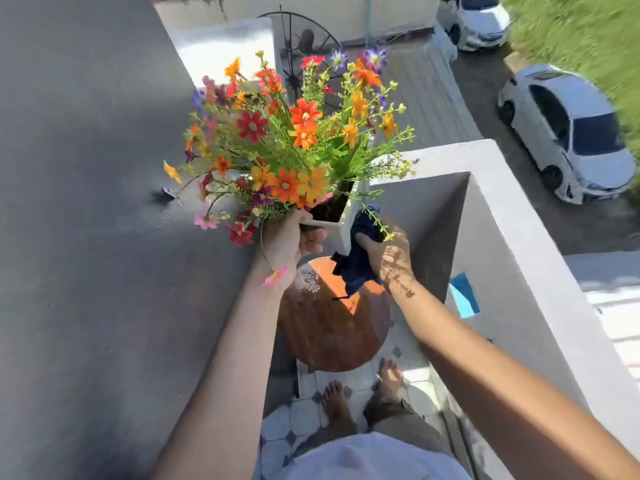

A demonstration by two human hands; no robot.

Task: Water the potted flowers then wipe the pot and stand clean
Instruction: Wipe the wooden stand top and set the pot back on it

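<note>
Head view, near to far: bare feet (363,393) on tiled floor, then round wooden stand (332,327) with a wet patch at its far edge. Above it, pot (341,230) is lifted clear — left hand (294,240) fingers clamped on its near rim, right hand (388,251) closed around dark blue cloth (356,265) pressed on the pot's right side. Flowers (294,140) spread wide beyond, top-heavy. Pot looks rigid, light, likely slick when wet — grip rim or base, not stems. Balcony wall (502,209) right.
</note>
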